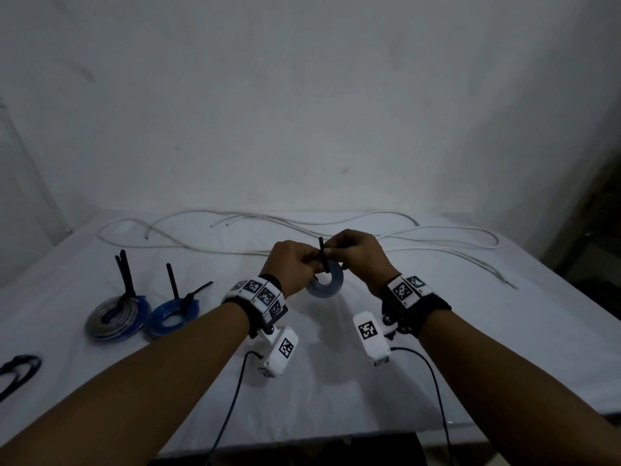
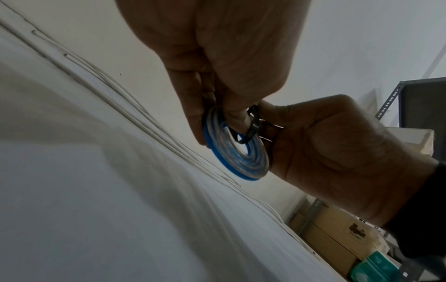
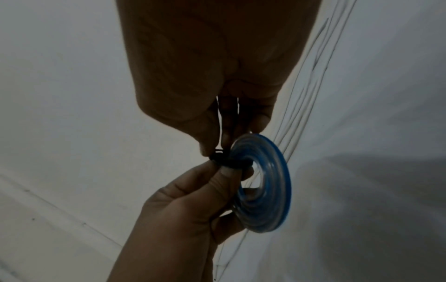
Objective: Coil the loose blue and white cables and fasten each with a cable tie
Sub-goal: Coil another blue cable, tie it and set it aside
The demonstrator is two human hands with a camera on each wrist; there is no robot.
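Far left on the white-covered table (image 1: 336, 381): two finished blue coils, the left finished coil (image 1: 116, 317) and the right finished coil (image 1: 173, 316), lying flat, each cinched by a black tie with its tail standing up. At the near left edge, a bunch of spare black ties (image 1: 18, 368).

Centre, lifted clear of the table: left hand (image 1: 292, 264) curled closed, thumb and fingers pinching the near-left rim of a small blue coil (image 1: 327, 284) right beside the tie's loop. Coil held on edge, hanging below both hands, its flat faces turned left and right, its hole open toward the wrists.

Between the two hands: a black cable tie (image 1: 323, 255), looped through the coil's hole and over the top of the rim, long axis close to upright, free tail pointing up and slightly away. In the left wrist view, tie loop (image 2: 251, 126) seen still slack around the coil (image 2: 237, 152).

Just right of the tie: right hand (image 1: 356, 253) curled closed, fingertips pinching the tail just above the coil. Judged as the cinching step, pull along the tail's upright axis, up and away from the coil, left hand bracing against it. Both hands equally close; right hand on the tail.

Far side, running left to right across the table: loose white cables (image 1: 302, 227), uncoiled, well apart from the hands.
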